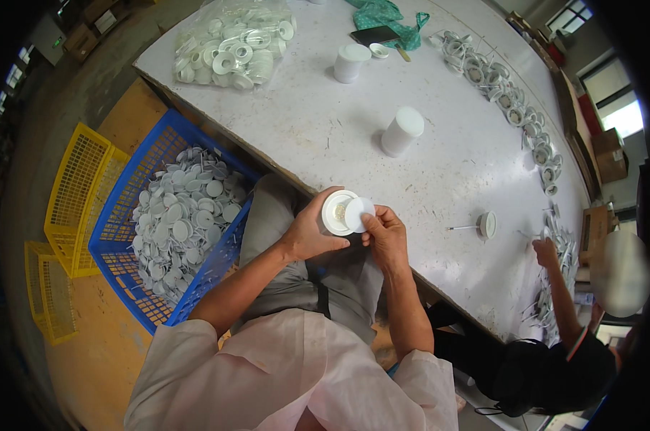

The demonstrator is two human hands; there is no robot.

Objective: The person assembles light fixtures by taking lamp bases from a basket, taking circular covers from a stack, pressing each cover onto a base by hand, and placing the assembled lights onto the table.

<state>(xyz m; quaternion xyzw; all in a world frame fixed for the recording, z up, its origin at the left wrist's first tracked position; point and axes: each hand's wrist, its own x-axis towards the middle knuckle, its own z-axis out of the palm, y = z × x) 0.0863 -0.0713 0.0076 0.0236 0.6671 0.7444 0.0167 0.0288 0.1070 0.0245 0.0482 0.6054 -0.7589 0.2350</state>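
Above my lap, at the table's near edge, my left hand (309, 231) is wrapped round a white round lamp housing (329, 206) with a raised rim. Something pale and yellowish shows inside it, too small to make out. Between the thumb and fingers of my right hand (387, 237) is a thin white disc (358, 215), which overlaps the right part of the housing's opening. Beyond my hands a white cylinder (402, 132) stands on the table, with another white cylinder (351, 63) farther back. A single round lamp piece with a wire (488, 225) lies to the right.
At my left a blue basket (117, 241) holds many white round pieces, beside yellow baskets (77, 201). A clear bag of white rings (235, 47) rests on the white table (325, 129). Wired lamp pieces (515, 115) line its far right. A co-worker's hand (546, 251) reaches in there.
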